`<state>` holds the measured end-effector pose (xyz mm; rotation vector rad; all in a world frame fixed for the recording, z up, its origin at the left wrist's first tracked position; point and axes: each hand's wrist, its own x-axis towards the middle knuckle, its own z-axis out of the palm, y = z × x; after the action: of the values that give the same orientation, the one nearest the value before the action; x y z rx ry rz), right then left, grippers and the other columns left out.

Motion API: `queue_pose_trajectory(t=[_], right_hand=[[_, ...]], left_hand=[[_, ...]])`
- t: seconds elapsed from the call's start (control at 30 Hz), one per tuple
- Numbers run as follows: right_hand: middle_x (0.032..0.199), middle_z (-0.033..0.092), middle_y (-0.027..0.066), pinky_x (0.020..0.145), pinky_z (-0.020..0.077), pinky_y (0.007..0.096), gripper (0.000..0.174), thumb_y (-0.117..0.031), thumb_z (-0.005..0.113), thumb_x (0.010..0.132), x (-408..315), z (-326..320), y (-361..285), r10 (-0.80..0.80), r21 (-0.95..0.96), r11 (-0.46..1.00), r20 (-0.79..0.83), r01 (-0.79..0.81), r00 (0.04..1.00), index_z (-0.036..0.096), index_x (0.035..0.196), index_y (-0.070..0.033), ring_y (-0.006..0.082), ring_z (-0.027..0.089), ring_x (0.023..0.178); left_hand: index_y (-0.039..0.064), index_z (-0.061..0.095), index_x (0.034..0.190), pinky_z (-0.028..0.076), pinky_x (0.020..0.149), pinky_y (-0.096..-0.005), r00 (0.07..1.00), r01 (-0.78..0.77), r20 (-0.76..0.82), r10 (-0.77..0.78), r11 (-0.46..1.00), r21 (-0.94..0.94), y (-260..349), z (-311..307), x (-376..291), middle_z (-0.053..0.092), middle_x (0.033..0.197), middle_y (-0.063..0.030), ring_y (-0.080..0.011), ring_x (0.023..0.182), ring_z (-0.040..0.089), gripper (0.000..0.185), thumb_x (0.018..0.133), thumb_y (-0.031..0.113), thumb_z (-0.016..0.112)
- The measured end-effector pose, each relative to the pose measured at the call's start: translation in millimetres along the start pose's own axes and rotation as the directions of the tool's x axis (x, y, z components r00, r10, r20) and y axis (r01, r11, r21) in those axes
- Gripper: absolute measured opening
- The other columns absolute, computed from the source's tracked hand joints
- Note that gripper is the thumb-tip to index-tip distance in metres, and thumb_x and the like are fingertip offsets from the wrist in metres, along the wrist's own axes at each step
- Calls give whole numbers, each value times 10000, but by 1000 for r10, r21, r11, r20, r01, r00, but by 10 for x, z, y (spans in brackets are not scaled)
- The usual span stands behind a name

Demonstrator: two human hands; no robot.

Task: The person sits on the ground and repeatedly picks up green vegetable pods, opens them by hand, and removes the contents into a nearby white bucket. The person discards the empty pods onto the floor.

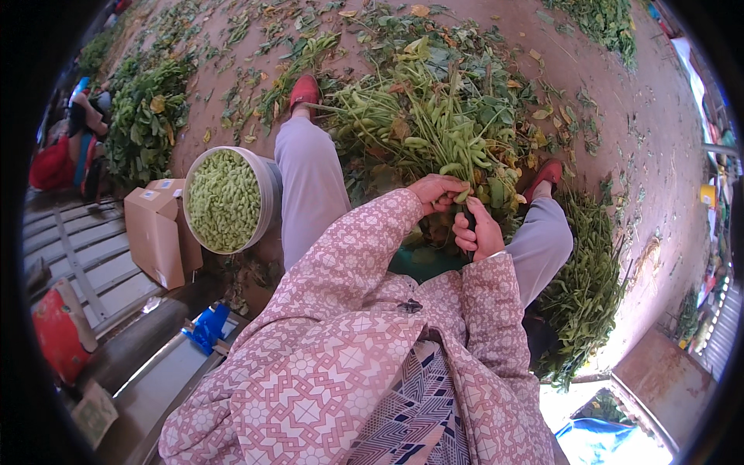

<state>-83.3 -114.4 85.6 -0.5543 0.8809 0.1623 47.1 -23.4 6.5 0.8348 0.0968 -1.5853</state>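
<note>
My left hand (pixel 437 190) pinches a green soybean pod (pixel 462 196) at the lower end of a leafless, pod-bearing stem. Close beside it, my right hand (pixel 481 231) is closed around a black-handled tool (pixel 469 225); its working end is hidden at the fingers, so I cannot tell its kind. A heap of soybean plants (pixel 430 116) with pods, stems and yellowing leaves lies between my feet. Below my hands, part of a dark green container (pixel 421 261) shows between my knees.
A white bucket (pixel 268 203) full of picked pods stands left of my leg, against a cardboard box (pixel 152 232). More plants are piled at right (pixel 581 279) and far left (pixel 145 122). Loose leaves litter the earth floor. Another person's legs (pixel 90 116) show at the left edge.
</note>
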Motion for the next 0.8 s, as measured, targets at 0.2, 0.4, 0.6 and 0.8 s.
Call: queue_pose_trajectory(t=[0.2,0.4,0.6,0.8], right_hand=[[603,397,-29,328,187,190,116,-290,455,964,70,-102,52,95,210,970,147,-125,984,477,1037,-203,48,259,389],[590,399,-29,319,186,204,117,-285,477,959,59,22,71,-99,-189,979,-143,71,985,465,1002,-177,50,248,369],[598,407,-22,322,181,203,118,-272,486,955,67,-41,85,-77,-63,995,-86,71,993,448,977,-161,47,259,376],[603,412,-21,321,180,200,112,-266,490,953,140,-75,152,-105,-36,994,-79,102,991,448,966,-163,44,262,375]], left_hand=[[21,630,943,211,390,-183,998,32,64,-29,999,-37,8,-6,-2,492,640,54,-22,456,321,229,882,239,601],[6,647,900,203,394,-197,992,-34,-115,56,982,186,94,226,-98,469,595,31,-43,449,349,217,828,210,669],[17,657,875,221,409,-206,983,-50,-162,86,976,214,68,199,-63,472,595,17,-58,471,388,174,797,168,696],[26,661,875,251,422,-205,983,-59,-161,90,981,186,25,154,-24,522,633,1,-66,504,423,159,801,164,686]])
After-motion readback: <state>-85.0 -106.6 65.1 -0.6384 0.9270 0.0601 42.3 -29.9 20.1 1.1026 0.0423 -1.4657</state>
